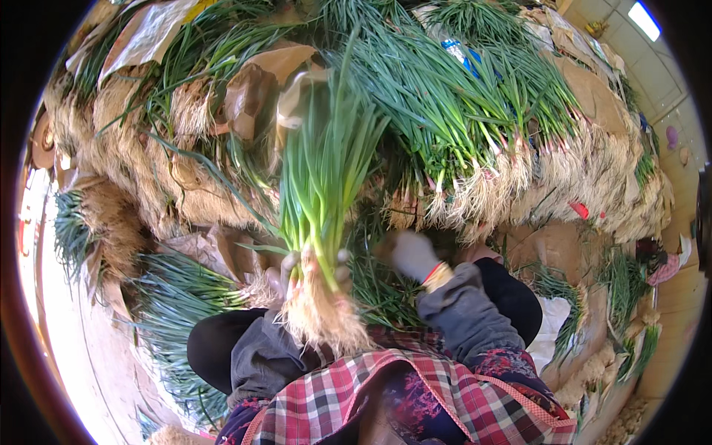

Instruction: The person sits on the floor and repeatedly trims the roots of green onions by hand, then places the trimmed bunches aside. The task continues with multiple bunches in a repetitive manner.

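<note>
My left hand (pixel 287 269) is closed around a bunch of scallions (pixel 322 211), with fingers showing on both sides of the stems. Their pale, stringy roots (pixel 325 322) hang over my lap, and the green leaves point away from me. In a light glove, my right hand (pixel 411 256) is low between my knees and blurred by motion. Loose green leaves (pixel 378 278) lie beside it. Its fingers are too blurred to show whether they hold anything. Just beyond that hand, a row of scallions (pixel 473 161) rests with roots towards me.
A long heap of bundled scallions with matted roots (pixel 183 194) spans the far side. Brown paper (pixel 250 100) and a white sack piece (pixel 144 39) lie on it. More scallions (pixel 183 295) are at my left knee. Cardboard (pixel 534 245) lies at right, near tiled floor (pixel 651 72).
</note>
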### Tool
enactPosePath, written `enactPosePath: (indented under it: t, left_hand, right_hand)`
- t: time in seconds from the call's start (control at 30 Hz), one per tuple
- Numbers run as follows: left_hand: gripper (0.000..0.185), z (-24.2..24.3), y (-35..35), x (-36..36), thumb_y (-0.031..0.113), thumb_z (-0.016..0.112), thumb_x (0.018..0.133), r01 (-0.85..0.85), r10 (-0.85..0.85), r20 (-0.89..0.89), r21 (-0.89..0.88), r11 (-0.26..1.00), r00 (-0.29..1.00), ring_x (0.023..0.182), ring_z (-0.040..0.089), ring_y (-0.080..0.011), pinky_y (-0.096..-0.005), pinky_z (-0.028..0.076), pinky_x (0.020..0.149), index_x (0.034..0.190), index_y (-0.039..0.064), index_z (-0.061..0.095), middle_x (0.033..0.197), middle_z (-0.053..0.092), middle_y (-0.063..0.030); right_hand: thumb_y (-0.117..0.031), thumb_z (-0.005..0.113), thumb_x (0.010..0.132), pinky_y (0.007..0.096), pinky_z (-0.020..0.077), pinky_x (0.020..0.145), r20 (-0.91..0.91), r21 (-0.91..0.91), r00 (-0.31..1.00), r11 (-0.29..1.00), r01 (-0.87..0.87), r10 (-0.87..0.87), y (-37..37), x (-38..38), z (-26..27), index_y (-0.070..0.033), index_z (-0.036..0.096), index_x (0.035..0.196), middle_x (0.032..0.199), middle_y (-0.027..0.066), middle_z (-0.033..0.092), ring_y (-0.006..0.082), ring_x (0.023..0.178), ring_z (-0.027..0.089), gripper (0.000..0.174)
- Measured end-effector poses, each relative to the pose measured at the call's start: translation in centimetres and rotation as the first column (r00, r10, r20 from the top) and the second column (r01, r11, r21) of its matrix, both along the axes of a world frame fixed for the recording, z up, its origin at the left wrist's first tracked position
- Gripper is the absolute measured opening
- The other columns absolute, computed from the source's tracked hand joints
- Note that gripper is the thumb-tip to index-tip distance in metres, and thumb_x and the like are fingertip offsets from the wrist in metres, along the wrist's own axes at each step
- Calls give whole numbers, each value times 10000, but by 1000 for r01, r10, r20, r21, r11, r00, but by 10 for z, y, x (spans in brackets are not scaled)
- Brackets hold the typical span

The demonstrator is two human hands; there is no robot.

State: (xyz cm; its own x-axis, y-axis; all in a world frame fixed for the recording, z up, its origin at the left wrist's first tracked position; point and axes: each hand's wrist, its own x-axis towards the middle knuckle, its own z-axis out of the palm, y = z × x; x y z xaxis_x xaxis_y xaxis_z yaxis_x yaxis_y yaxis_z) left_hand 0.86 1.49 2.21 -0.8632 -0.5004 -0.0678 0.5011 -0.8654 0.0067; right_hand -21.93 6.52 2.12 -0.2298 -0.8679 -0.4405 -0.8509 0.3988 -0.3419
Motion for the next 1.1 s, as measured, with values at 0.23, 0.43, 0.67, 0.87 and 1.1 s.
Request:
enactPosePath:
  t: [0.23,0.43,0.67,0.87,1.1]
  left_hand:
    - [601,-13,13,-18,516,509,926,13,-28,404,41,999,914,863,674,-327,-631,469,947,1324,65,513,1108,653,-139]
    - [607,0,-3,-17,475,526,911,63,-51,-158,68,996,986,954,660,-283,-501,444,1040,1315,24,494,1089,650,-118]
    - [694,-15,-3,-15,516,524,899,39,-40,11,82,996,999,973,636,-305,-556,418,1033,1282,-59,465,1027,629,-127]
    - [675,-22,-8,-7,511,536,891,61,-55,-50,129,990,997,915,633,-268,-520,408,1052,1297,-24,466,1062,610,-119]
    - [707,-4,-12,-4,481,620,871,28,-6,-227,95,995,974,917,578,-241,-475,416,1023,1324,-13,394,1066,571,-94]
  right_hand:
    - [-550,579,886,378,475,632,-786,-325,562,945,-22,-257,-33,-126,78,-76,647,1004,907,91,637,239,768,640,493]
    - [-295,699,780,398,492,649,-792,-48,608,999,25,-54,-66,-180,30,-117,701,913,897,83,657,269,798,676,223]
    - [-163,645,811,384,550,726,-825,-155,539,986,70,-168,-102,-197,34,-96,732,924,969,116,693,295,910,701,157]
    - [-321,611,886,212,369,386,547,-446,749,627,639,-374,-53,-168,168,-78,686,1071,692,-6,593,46,503,496,315]
    - [-408,587,910,305,417,725,375,-73,910,973,221,-179,35,-103,98,-92,673,1127,944,58,609,180,817,549,392]
